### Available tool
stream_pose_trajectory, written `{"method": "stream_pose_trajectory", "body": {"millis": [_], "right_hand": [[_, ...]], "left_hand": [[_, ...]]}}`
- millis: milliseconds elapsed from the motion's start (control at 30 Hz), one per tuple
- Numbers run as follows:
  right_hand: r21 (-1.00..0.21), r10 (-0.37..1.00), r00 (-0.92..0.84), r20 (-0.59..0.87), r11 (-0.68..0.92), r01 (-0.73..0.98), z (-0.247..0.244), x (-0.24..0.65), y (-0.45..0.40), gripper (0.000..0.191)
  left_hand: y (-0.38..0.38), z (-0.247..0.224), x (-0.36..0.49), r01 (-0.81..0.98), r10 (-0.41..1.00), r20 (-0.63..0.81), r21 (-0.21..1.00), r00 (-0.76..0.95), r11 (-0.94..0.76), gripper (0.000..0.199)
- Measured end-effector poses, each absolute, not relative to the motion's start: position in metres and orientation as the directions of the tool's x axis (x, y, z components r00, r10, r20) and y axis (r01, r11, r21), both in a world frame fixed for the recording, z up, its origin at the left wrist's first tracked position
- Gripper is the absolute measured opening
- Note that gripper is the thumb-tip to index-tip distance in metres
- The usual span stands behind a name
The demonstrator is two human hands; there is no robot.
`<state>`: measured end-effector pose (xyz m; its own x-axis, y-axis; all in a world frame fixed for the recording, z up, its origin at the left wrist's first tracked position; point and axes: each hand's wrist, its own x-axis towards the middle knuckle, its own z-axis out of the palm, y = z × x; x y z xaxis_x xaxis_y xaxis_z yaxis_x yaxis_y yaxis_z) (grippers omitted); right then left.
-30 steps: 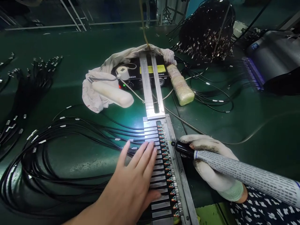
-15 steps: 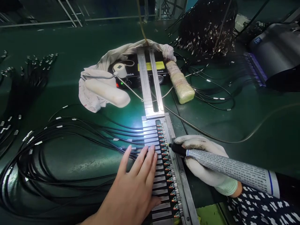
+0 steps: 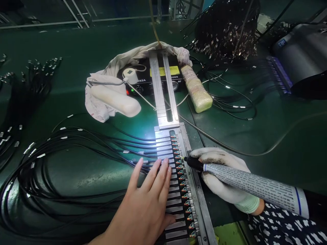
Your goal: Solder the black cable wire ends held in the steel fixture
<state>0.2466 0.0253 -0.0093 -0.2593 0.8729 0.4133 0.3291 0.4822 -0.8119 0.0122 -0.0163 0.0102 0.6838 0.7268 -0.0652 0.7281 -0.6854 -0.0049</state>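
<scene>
My bare left hand (image 3: pixel 148 194) lies with fingers spread over the black cables (image 3: pixel 163 149) and the slotted metal fixture (image 3: pixel 176 234). Its fingertips rest beside the row of small connectors (image 3: pixel 184 183) with orange and green wire ends. A white glove, smudged dark at the fingers, covers my right hand (image 3: pixel 224 183). That hand is closed around a thick pen-shaped tube (image 3: pixel 252 183) with a printed grey barrel and a black front end. The tube's small yellowish tip is by the connectors at the fixture's right edge. Whether it touches them I cannot tell.
Behind the fixture stands a black control box (image 3: pixel 140 85) marked 982A, with a cloth (image 3: pixel 102 95) draped over it. A wrapped greenish block (image 3: pixel 200 97) lies at its right. Cable bundles (image 3: pixel 30 81) lie left, another (image 3: pixel 224 34) at the back. A dark machine (image 3: pixel 301 58) stands far right.
The view has shifted very slightly. Both hands, the pen-shaped tube and the fixture stay in practically the same places.
</scene>
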Motion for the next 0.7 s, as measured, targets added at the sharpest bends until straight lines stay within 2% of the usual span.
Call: {"method": "stream_pose_trajectory", "body": {"millis": [700], "right_hand": [[-0.817,0.866,-0.277,0.417,0.490,0.303,-0.0092,0.2496,0.0241,0.030]], "left_hand": [[-0.0160,0.0104,0.0141,0.759,0.759,-0.019,0.009,0.651,-0.651,0.075]]}}
